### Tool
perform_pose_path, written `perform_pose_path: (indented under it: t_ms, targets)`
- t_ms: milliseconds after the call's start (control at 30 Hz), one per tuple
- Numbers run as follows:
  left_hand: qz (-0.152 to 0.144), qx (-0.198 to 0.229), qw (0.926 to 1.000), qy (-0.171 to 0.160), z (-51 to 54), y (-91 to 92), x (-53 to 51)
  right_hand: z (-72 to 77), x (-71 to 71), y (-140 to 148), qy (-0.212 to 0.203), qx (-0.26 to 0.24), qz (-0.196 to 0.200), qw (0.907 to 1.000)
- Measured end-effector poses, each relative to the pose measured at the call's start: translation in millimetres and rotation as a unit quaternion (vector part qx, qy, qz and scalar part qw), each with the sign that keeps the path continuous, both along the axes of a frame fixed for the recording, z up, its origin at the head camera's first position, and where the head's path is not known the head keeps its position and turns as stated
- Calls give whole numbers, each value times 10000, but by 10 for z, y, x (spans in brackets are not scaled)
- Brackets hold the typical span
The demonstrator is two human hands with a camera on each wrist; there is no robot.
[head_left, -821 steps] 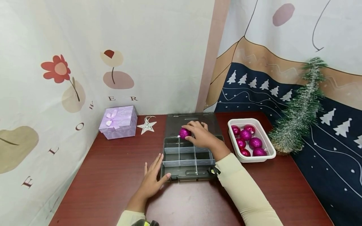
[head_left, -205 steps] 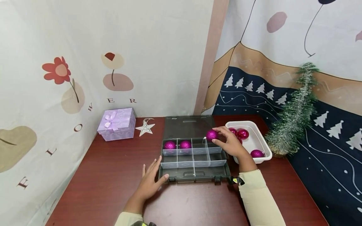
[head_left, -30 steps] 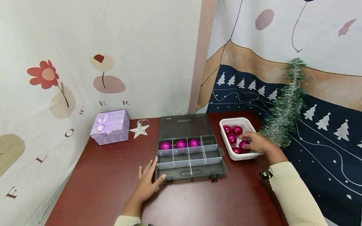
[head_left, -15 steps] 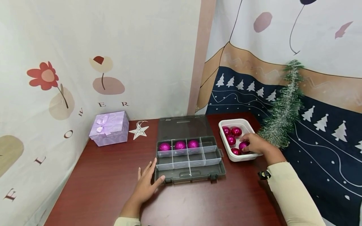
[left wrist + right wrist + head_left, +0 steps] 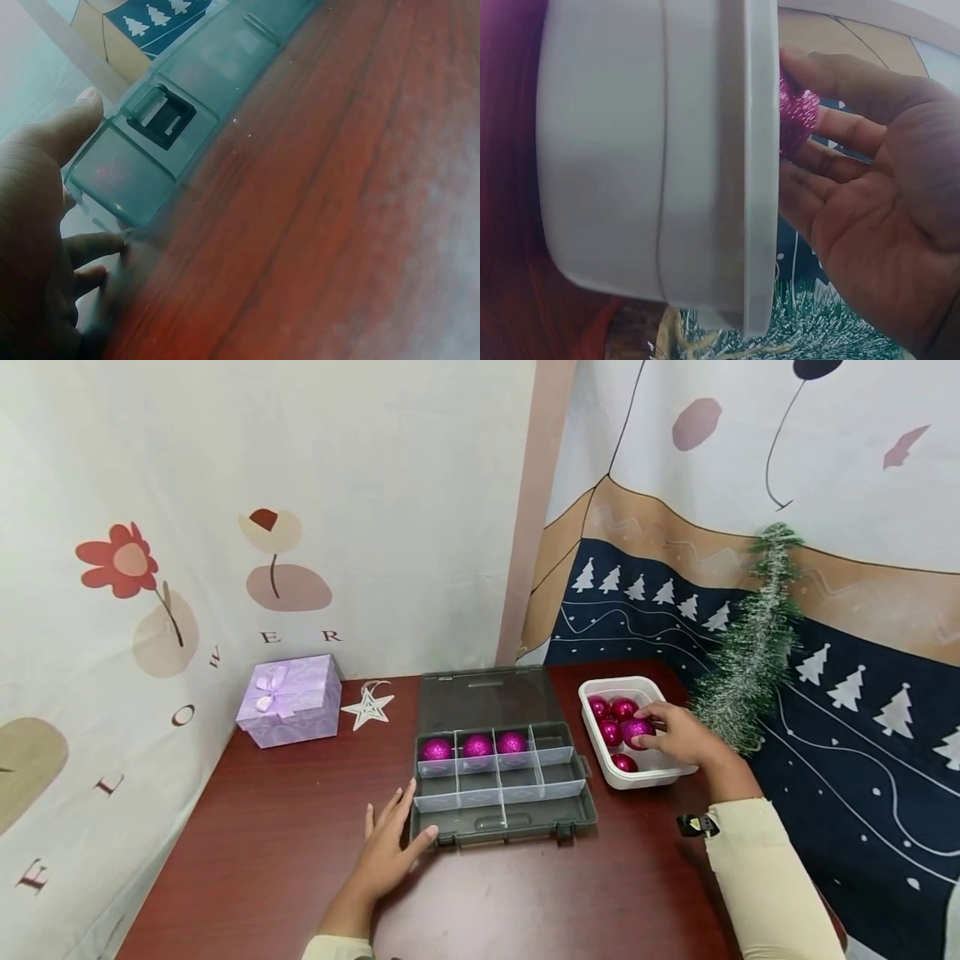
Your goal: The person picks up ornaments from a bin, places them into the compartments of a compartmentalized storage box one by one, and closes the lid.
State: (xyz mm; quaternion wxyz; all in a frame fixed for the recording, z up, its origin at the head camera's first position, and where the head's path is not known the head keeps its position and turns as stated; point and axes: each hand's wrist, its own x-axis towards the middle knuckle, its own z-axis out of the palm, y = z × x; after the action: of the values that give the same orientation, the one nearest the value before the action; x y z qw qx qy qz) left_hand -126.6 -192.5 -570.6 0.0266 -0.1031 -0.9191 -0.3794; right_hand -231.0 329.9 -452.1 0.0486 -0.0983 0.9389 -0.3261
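Note:
My right hand (image 5: 682, 735) pinches a glittery magenta Christmas bauble (image 5: 636, 732) inside the white plastic tub (image 5: 643, 781), just above tub-floor level. Several shiny magenta baubles (image 5: 623, 708) lie around it. In the right wrist view, thumb and fingers hold the glittery ball (image 5: 799, 112) behind the tub wall. My left hand (image 5: 384, 856), fingers straight, rests against the front left corner of a dark clear compartment box (image 5: 536, 835) with its lid laid back. Three glittery baubles (image 5: 477, 746) sit one each in the back row's first three compartments from the left.
A lilac gift box (image 5: 292, 702) with a bow and a white star ornament (image 5: 368, 705) stand at the back left. A frosted miniature Christmas tree (image 5: 753, 652) rises behind the tub at right. Printed curtains (image 5: 420, 527) border the brown table (image 5: 300, 827).
My right hand has lifted the glittery bauble slightly and moved it back and left within the tub. Across the older frames, the box's back row went from no baubles to three. Left hand stays put.

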Motion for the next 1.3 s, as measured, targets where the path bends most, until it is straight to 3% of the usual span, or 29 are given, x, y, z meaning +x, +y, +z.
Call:
perform_pose_path:
  t_ms: [300,533,933,1133,1300]
  targets:
    - [-23,-60,10000,-6,-2,1,0,-90,66,-119,943,-787,101,9924]
    - [-42,-60,9999,-111,5,22,7,-129,98,-251,1144,-1505,22,9820]
    - [-57,-58,9999,-64,-12,14,-1,-211,39,-548,874,-2341,-398,9674]
    - [-59,-30,10000,-65,-26,18,-8,-204,-33,-677,829,-2699,-349,9587]
    - [-37,-58,10000,-29,-14,-7,-8,-200,-124,-811,739,-2349,-292,9688]
